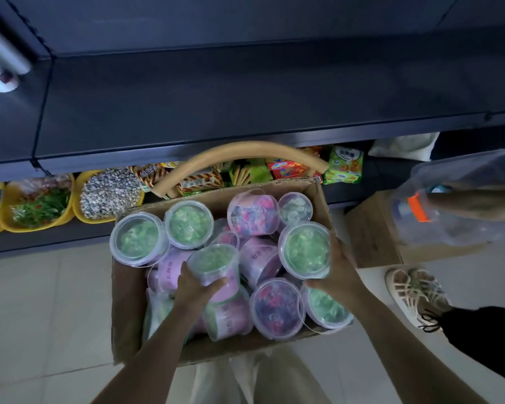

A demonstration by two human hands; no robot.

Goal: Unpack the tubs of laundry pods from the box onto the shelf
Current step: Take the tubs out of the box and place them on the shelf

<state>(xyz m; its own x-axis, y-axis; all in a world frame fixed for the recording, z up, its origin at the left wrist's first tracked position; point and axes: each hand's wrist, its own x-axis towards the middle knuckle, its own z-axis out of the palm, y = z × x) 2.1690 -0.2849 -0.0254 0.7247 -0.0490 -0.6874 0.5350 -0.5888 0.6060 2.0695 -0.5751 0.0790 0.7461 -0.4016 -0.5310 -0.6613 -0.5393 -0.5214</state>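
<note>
— Head view: where are the tubs (277, 309)?
— Packed in the cardboard box (129, 322), before the dark shelf (245, 97). Left hand (197, 290) grips a tilted green-pod tub (213, 265); right hand (337, 272) clasps a second green-pod tub (305, 249), fingers (318, 284) curled.

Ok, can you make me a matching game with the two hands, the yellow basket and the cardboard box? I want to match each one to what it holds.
Things:
1. left hand
2. right hand
3. yellow basket
4. cardboard box

Matches:
A. packed with tubs
B. grips the upright tub, lid facing up
C. holds speckled seeds
D. grips the tilted tub with a pink label

Pairs: 1-D, 2-B, 3-C, 4-A.
</note>
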